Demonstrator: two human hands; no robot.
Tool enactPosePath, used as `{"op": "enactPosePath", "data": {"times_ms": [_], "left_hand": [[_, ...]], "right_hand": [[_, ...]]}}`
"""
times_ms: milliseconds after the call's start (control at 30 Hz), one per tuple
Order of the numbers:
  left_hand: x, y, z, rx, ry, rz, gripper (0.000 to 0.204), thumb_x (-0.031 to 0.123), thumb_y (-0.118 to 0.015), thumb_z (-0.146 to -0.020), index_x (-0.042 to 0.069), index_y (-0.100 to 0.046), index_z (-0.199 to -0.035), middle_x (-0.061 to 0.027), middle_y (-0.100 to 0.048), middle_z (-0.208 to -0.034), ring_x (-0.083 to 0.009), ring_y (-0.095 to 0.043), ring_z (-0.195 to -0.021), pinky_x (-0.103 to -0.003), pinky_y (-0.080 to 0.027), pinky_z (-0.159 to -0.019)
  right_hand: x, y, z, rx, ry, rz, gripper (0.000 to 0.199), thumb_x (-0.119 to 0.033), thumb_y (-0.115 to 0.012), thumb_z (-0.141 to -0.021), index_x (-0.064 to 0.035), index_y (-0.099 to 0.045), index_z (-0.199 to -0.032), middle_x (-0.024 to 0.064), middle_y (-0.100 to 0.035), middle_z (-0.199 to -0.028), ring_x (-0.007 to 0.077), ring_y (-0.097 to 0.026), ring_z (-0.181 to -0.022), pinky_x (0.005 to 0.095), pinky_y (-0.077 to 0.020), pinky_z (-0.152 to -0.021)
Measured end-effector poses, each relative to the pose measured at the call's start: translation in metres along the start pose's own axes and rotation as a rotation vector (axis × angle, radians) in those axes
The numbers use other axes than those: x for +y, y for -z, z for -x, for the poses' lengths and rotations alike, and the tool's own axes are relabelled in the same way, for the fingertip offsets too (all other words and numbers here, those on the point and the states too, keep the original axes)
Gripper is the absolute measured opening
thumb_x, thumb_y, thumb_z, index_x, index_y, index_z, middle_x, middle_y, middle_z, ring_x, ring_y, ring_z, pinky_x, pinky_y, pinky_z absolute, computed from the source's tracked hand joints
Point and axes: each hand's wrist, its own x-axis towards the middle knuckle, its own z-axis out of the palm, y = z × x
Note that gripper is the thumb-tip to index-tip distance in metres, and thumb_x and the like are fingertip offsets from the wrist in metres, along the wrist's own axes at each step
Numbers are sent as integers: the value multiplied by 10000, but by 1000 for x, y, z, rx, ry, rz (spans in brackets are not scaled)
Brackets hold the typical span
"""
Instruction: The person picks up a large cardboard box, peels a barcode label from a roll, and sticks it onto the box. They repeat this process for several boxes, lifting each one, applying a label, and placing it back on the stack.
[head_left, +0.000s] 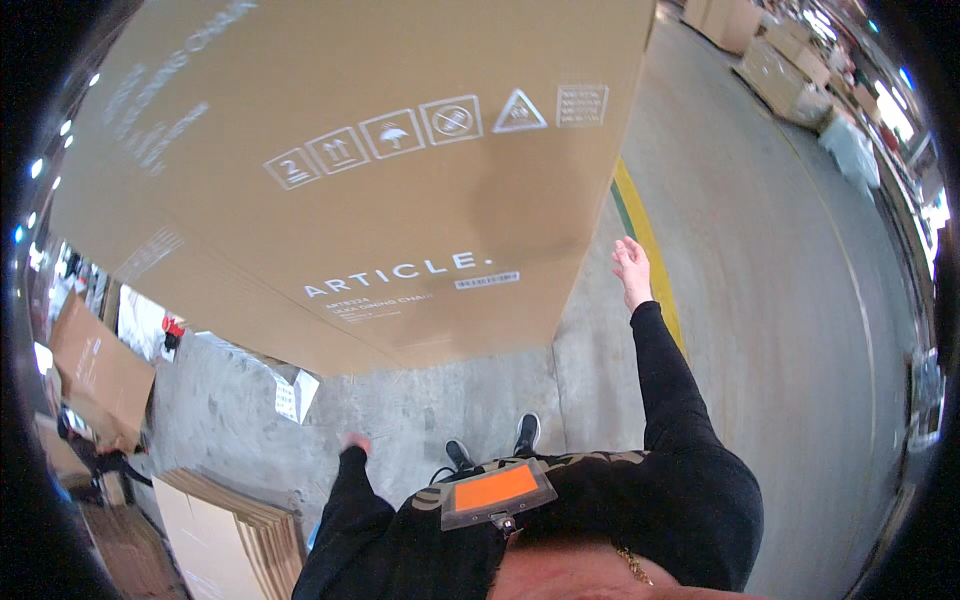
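Note:
A very large brown cardboard box (400, 220) with white printed symbols and a barcode label stands right in front of me and fills much of the head view. My right hand (631, 270) is raised just off the box's right edge, its fingers loosely stretched and nothing in them. A strip of floor shows between that hand and the cardboard. Low on the left, below the box's bottom edge, hangs my left hand (355, 442). It is small and blurred, so its fingers cannot be made out.
Flattened cardboard sheets (235, 540) are stacked at my lower left, with another brown carton (100, 375) beyond them. A white printed sheet or flap (296, 396) lies by the box. A yellow floor line (650, 240) runs along the right. Wrapped goods (785, 80) stand far right.

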Motion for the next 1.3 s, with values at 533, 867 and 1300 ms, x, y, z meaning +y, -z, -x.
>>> {"op": "enactPosePath", "data": {"times_ms": [533, 867, 1300], "left_hand": [[56, -143, 114, 24, 174, 835, 452, 398, -618, -778, 95, -697, -1103, -165, -668, -1158, -313, -614, -1116, -396, -492, -962], [87, -128, 162, 148, 125, 945, 399, 316, -647, -750, 73, -703, -1060, -173, -707, -1009, -321, -663, -1000, -406, -526, -878], [187, -57, 270, 1291, 93, 1407, 382, 359, -729, -802, 50, -688, -1023, -98, -713, -949, -220, -677, -897, -363, -531, -836]], "right_hand": [[-61, -79, 2, -110, 390, -17, 400, -230, -723, -886, 41, -602, -1154, 116, -662, -1135, 188, -606, -1017, 330, -466, -902], [-69, -53, 29, -125, 378, -29, 337, -134, -711, -879, 34, -594, -1146, 122, -674, -1078, 219, -624, -949, 357, -484, -866], [-103, -11, 46, -355, 511, 130, 366, -184, -715, -869, 38, -610, -1139, 170, -684, -1104, 274, -655, -1001, 381, -486, -879]]}}
